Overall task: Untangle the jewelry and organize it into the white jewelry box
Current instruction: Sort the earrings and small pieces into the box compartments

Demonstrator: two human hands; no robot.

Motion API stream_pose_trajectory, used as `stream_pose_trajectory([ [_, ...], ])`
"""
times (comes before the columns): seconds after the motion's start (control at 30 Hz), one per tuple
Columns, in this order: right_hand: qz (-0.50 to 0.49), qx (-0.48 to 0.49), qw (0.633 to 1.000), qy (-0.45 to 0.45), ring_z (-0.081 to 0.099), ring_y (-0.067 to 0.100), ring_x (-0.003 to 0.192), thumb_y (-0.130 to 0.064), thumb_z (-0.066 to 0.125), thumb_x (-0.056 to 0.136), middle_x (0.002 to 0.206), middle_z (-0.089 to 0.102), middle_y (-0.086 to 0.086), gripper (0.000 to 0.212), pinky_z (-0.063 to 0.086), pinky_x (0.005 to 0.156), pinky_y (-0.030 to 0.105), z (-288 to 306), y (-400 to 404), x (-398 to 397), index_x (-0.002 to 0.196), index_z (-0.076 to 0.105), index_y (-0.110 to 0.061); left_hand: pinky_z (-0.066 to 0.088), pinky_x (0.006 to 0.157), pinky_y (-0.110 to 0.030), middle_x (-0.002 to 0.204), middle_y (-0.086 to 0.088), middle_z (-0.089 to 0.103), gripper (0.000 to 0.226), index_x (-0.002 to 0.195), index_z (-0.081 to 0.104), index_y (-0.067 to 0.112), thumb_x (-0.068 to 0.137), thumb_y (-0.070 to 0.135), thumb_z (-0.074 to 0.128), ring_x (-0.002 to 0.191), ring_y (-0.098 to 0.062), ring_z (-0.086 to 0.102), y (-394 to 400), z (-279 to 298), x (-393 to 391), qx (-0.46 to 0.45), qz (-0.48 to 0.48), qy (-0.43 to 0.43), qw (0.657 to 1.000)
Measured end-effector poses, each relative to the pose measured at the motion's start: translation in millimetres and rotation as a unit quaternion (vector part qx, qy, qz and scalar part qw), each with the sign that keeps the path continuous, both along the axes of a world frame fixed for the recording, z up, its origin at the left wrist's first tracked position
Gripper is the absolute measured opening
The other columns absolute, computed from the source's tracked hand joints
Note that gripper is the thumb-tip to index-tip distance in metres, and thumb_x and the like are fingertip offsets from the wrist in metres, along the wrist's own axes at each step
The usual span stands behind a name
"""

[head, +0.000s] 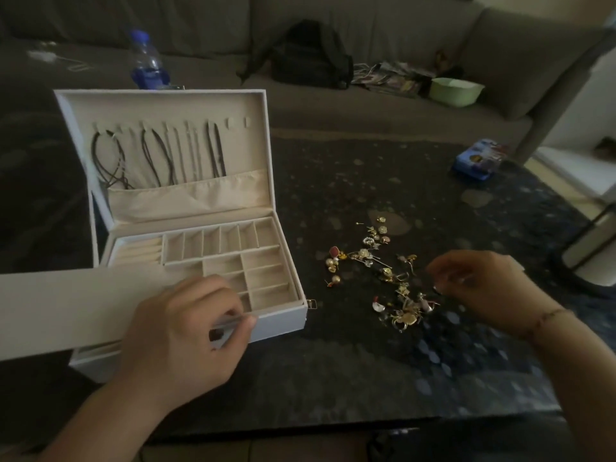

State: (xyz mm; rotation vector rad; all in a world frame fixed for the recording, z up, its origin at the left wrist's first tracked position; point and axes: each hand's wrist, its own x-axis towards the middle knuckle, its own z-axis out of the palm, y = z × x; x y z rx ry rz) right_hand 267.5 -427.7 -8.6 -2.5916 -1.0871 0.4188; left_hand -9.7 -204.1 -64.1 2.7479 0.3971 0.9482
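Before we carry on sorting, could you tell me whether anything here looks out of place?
Yes: the earrings lie loose on the table, beside the box, whose visible compartments look bare.

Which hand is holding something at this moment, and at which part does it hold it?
The left hand pinches a thin silvery piece, too blurred to name, between thumb and fingers over the white jewelry box. Whether the right hand holds anything cannot be told.

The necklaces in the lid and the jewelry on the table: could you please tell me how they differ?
The necklaces are long dark cords and thin chains; the loose jewelry is small gold and pearl pieces. The necklaces hang in parallel from hooks in the jewelry box lid; the loose jewelry lies scattered and partly clumped on the dark table. Neither occupies the tray compartments.
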Motion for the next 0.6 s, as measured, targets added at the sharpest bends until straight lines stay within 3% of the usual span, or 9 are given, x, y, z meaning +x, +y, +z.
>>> stream_pose_trajectory([
  [0.1,0.038,-0.032,0.999,0.02,0.057,-0.003,0.085,-0.019,0.069,0.088,0.092,0.062,-0.02,0.03,0.042,0.072,0.012,-8.4,-7.0,-1.6,0.089,0.057,-0.046,0.046,0.06,-0.029,0.084,0.002,0.065,0.023,0.078,0.071,0.015,0.084,0.035,0.062,0.078,-0.018,0.058,-13.5,3.8,15.7,0.026,0.048,-0.046,0.997],
  [0.2,0.069,-0.053,0.996,-0.003,0.054,-0.006,0.082,-0.022,0.071,0.085,0.093,0.057,-0.02,0.026,0.038,0.068,0.009,-15.7,-12.0,-2.4,0.093,0.061,-0.045,0.046,0.08,-0.038,0.097,-0.003,0.068,0.015,0.087,0.075,0.012,0.084,0.026,0.068,0.092,-0.025,0.057,-31.4,5.6,40.4,0.098,-0.006,-0.041,0.994],
  [0.27,0.066,-0.069,0.995,-0.026,0.052,-0.006,0.082,-0.024,0.071,0.085,0.092,0.054,-0.02,0.027,0.037,0.069,0.01,-19.1,-17.1,2.1,0.092,0.059,-0.047,0.041,0.096,-0.05,0.103,-0.004,0.068,0.015,0.089,0.076,0.013,0.083,0.025,0.068,0.101,-0.03,0.057,-44.0,3.6,56.2,0.149,-0.006,0.024,0.988],
  [0.33,0.04,-0.082,0.996,-0.025,0.051,-0.004,0.085,-0.024,0.069,0.087,0.094,0.054,-0.019,0.026,0.039,0.075,0.014,-19.6,-22.8,9.5,0.092,0.058,-0.048,0.026,0.109,-0.065,0.107,-0.007,0.069,0.016,0.084,0.077,0.014,0.079,0.028,0.072,0.112,-0.035,0.055,-51.8,1.9,68.2,0.167,0.043,0.131,0.976],
  [0.47,0.013,-0.076,0.997,-0.017,0.053,-0.001,0.086,-0.025,0.066,0.089,0.094,0.056,-0.016,0.02,0.04,0.074,0.017,-24.5,-30.9,21.2,0.102,0.064,-0.04,0.008,0.109,-0.076,0.101,-0.006,0.071,0.013,0.068,0.077,0.022,0.07,0.035,0.077,0.12,-0.039,0.053,-56.5,10.7,79.0,0.158,0.097,0.3,0.936],
  [0.6,0.059,-0.042,0.997,-0.012,0.055,0.0,0.087,-0.026,0.07,0.086,0.094,0.058,-0.014,0.023,0.046,0.08,0.02,-26.0,-28.1,14.3,0.09,0.061,-0.047,-0.003,0.108,-0.076,0.107,0.004,0.069,0.012,0.077,0.077,0.032,0.077,0.041,0.069,0.131,-0.035,0.044,-64.8,12.7,82.9,0.173,0.147,0.359,0.905],
])
